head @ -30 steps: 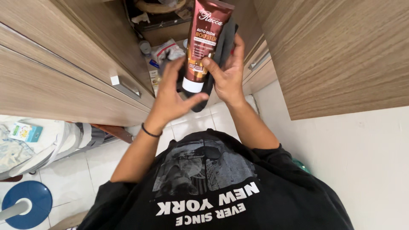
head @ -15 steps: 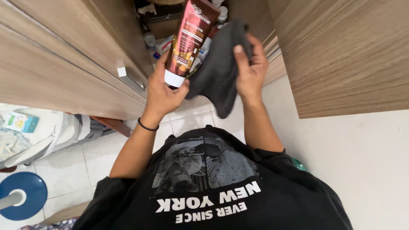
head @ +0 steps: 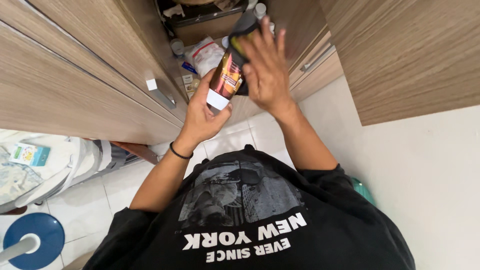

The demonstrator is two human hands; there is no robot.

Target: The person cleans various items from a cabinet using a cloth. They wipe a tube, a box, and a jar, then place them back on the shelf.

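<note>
My left hand (head: 202, 116) grips the white-capped end of a dark red cosmetic tube (head: 226, 79), holding it up in front of the open cupboard. My right hand (head: 266, 70) lies flat over the tube's upper part and presses a dark grey cloth (head: 243, 27) against it. The cloth wraps the tube's top, which is hidden under my fingers. A black band sits on my left wrist.
The open wooden cupboard (head: 200, 30) holds small bottles, a white packet (head: 206, 54) and a basket. Its door with a metal handle (head: 159, 90) stands at the left. Drawers (head: 320, 57) are at the right. A blue stool (head: 32, 240) and laundry lie on the tiled floor.
The tube passed from my right hand to my left. My right hand pulled the cloth away, then brought it back over the tube's top.
</note>
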